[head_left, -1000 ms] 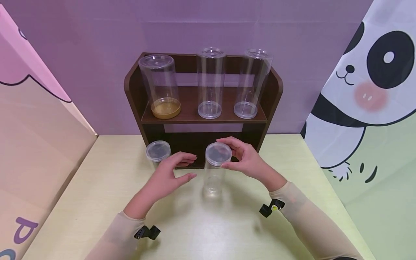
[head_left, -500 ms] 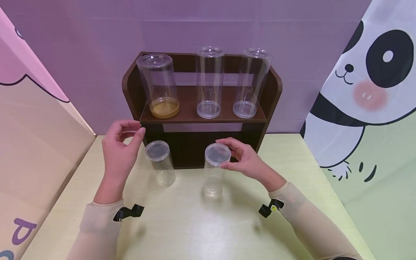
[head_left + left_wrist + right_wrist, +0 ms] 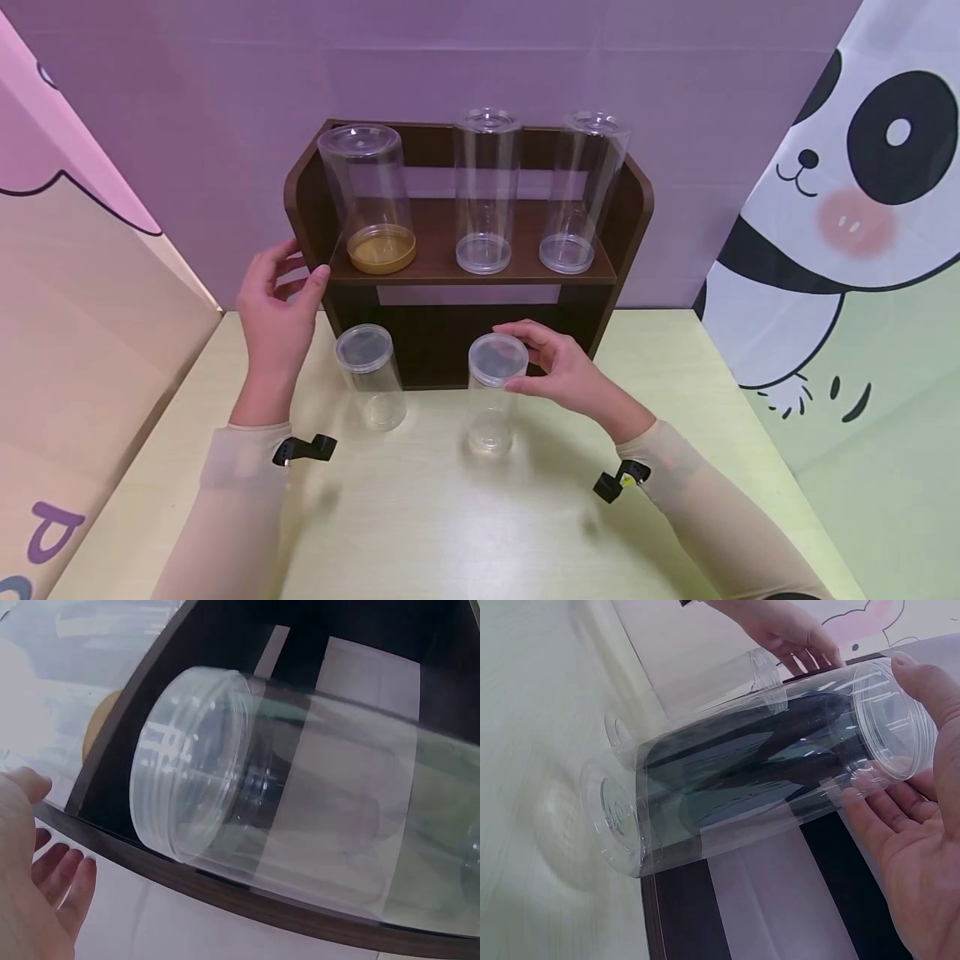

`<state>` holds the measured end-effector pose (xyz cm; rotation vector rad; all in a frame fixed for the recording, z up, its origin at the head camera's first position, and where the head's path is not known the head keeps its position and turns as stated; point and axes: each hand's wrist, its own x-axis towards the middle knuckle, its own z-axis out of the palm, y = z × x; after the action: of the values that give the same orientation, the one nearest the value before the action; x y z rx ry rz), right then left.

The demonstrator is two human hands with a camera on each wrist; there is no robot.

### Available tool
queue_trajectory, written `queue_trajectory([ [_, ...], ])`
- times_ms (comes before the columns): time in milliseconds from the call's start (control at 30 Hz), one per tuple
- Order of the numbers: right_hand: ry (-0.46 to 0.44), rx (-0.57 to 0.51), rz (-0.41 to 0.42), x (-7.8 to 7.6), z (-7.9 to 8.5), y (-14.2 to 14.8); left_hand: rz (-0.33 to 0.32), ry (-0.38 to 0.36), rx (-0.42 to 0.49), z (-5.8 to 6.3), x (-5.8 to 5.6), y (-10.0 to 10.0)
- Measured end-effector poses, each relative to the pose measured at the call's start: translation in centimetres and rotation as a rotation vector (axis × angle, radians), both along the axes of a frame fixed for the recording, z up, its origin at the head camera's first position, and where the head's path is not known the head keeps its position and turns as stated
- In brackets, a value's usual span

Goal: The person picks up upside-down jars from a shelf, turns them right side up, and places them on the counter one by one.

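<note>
My right hand (image 3: pixel 558 371) holds a clear lidded jar (image 3: pixel 491 417) near its lid, thumb and fingers on opposite sides, with the jar upright on the table. In the right wrist view its fingers (image 3: pixel 885 817) lie along the lid. My left hand (image 3: pixel 277 308) is at the left side of a dark brown shelf (image 3: pixel 300 200), thumb by the front edge and fingers loosely bent along the outer side. A second clear jar (image 3: pixel 375 387) with a translucent lid stands between the hands, in front of the shelf; it looks large in the left wrist view (image 3: pixel 202 765).
On the upper board stand a wide clear jar (image 3: pixel 371 183) with a gold lid at its bottom and two narrower clear jars, one in the middle (image 3: pixel 486 196) and one at right (image 3: pixel 581 196). A purple backdrop (image 3: pixel 187 125) rises behind the pale table (image 3: pixel 420 525).
My left hand has moved left from between the two lidded jars, then forward to the shelf's left side. My right hand stays on its jar, which has shifted very slightly left.
</note>
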<state>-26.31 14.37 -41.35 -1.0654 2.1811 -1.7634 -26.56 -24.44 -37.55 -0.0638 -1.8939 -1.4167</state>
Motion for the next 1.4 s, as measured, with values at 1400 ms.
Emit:
queue_trajectory([
  [1400,-0.04,-0.028,0.014,-3.4,-1.7,-8.4,-0.097,0.09,0.05,-2.2,-1.6,-0.7],
])
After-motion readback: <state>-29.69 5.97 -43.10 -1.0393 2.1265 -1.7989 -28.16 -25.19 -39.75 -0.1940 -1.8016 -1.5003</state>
